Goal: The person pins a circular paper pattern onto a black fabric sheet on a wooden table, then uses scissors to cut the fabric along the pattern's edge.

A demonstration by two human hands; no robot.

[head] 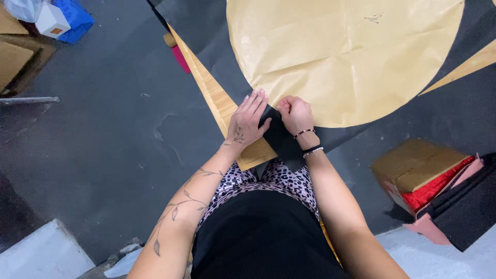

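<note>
Both forearms reach forward: left hand (pixel 248 121) flat, right hand (pixel 295 114) fingers pinching black fabric (pixel 281 142).

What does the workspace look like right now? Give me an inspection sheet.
Surface: wooden table covered with black fabric and a large round tan paper pattern.
Job's things: small black fabric piece at the table corner.
Clutter: pins on the paper; pink item at the table edge.
Grips: left hand flat on the black piece; right hand closed, pinching its edge.
Cables: nothing seen.
Surroundings: dark floor; cardboard box with red fabric; white box and blue bag.
</note>
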